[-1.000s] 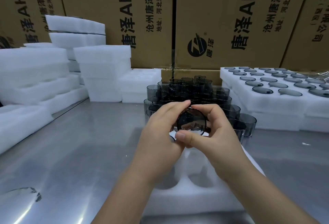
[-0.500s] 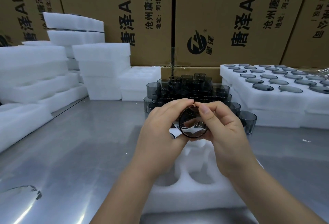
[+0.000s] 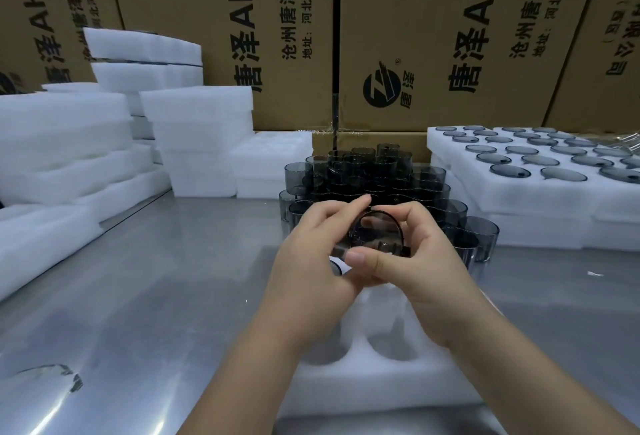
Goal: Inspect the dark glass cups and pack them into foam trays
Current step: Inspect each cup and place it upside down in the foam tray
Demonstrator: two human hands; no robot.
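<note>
Dark glass cup [image 3: 375, 234] tilted, mouth toward camera | left hand [image 3: 311, 254] and right hand [image 3: 419, 261] both pinch its rim

Both hands, left hand [image 3: 311, 254] and right hand [image 3: 420, 261], hold one dark round glass cup [image 3: 375, 234] above a white foam tray [image 3: 381, 375].

A brushed metal table [image 3: 156, 279] with a dull sheen fills the foreground. It shows a curved bright reflection [image 3: 52, 375] near its lower left corner and a small white scrap [image 3: 595, 274] toward the right. Behind it stands a wall of tall brown cardboard boxes [image 3: 194, 2] printed with black Chinese characters, "AH4" and a round black logo [image 3: 382, 88]. A lower box [image 3: 367, 144] lies at their foot.
</note>
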